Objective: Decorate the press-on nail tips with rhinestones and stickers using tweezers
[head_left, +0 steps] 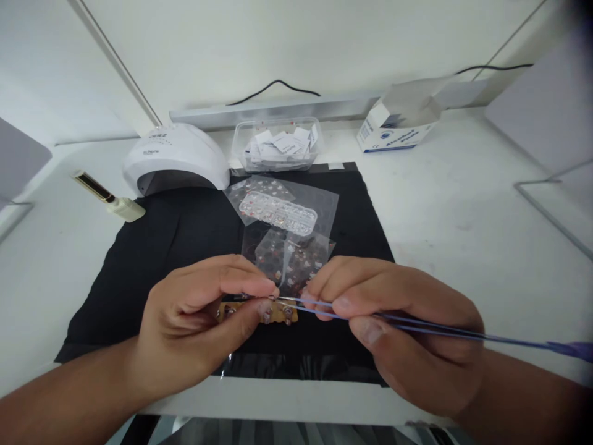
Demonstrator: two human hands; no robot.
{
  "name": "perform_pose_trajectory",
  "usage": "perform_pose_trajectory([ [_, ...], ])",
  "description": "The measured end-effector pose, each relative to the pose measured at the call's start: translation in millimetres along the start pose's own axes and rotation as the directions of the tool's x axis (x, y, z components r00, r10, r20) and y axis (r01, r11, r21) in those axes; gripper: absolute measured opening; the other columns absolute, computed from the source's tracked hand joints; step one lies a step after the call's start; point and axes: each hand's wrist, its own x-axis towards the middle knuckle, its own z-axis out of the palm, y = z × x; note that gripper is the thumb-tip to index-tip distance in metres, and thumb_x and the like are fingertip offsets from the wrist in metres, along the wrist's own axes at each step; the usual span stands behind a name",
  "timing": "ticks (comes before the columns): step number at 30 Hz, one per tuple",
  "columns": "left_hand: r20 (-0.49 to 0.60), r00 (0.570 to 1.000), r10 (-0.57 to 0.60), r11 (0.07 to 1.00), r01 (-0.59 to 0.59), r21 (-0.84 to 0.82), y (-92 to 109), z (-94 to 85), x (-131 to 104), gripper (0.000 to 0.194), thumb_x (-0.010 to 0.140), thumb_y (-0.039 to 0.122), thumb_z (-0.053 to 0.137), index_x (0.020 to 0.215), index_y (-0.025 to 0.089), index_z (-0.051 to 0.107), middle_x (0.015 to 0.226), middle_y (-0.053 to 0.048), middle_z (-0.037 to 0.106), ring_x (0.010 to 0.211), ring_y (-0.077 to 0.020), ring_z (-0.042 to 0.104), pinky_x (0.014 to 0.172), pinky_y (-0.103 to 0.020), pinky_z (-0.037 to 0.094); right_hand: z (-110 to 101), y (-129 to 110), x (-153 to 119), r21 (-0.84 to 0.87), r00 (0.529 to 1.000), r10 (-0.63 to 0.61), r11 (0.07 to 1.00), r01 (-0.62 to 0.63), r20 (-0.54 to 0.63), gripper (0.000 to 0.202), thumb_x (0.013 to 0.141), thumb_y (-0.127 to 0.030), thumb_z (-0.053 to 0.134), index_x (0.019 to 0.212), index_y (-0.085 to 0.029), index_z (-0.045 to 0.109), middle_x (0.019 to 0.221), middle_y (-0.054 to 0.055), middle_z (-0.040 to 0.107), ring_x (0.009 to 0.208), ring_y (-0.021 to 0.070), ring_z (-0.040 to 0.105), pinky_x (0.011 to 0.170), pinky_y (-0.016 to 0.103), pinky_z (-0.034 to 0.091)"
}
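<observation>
In my right hand (403, 315) is a pair of purple tweezers (430, 324), pinched between thumb and fingers with the tips pointing left. Those tips meet the fingertips of my left hand (199, 315), which is closed in a pinch on something too small to make out. Just below and behind the left fingertips lies a yellowish strip (278, 314) bearing several small shiny pieces, partly hidden by the left thumb. Beyond the hands, clear sheets (296, 259) with small decorations and an oblong clear case (278, 213) of glittering bits rest on a black mat (204, 228).
A white dome-shaped lamp (178, 154) stands at the back left, with a cream bottle (125, 209) lying beside it. Behind the mat is a clear tub (278, 162) of white packets. An opened alcohol pads box (398, 133) sits at the back right of the white table (463, 216).
</observation>
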Motion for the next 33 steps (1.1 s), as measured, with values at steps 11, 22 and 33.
perform_pose_trajectory([
  [11,-0.01,1.0,-0.002,1.0,0.002,0.003,1,-0.5,0,0.026,0.081,0.0,0.069,0.097,0.02,0.073,0.085,-0.001,0.074,0.078,-0.011,0.07,0.066,-0.018,0.06,-1,-2,0,-0.035,0.999,0.011,0.999,-0.01,0.037,0.024,0.083,-0.003,0.056,0.096,-0.014,0.072,0.078,0.01,0.07,0.073,0.0217,0.072,0.063,0.035,0.061],
  [22,0.004,1.0,-0.027,1.0,0.027,-0.01,-1,-1.0,-1,0.025,0.082,0.0,0.068,0.098,0.019,0.072,0.088,0.001,0.073,0.083,-0.008,0.07,0.072,-0.015,0.059,0,9,-10,0.126,0.995,0.099,0.987,-0.098,-0.003,0.023,0.089,-0.009,0.056,0.102,-0.015,0.075,0.081,0.01,0.071,0.076,0.0216,0.07,0.067,0.04,0.06],
  [33,0.008,1.0,-0.018,1.0,0.018,0.008,1,-0.1,-3,0.025,0.082,0.0,0.069,0.097,0.02,0.071,0.087,0.004,0.074,0.086,-0.0062,0.07,0.077,-0.011,0.058,-1,9,-11,0.181,0.993,0.117,0.977,-0.116,0.001,0.023,0.09,-0.009,0.057,0.102,-0.013,0.075,0.08,0.01,0.07,0.075,0.0215,0.069,0.066,0.04,0.059],
])
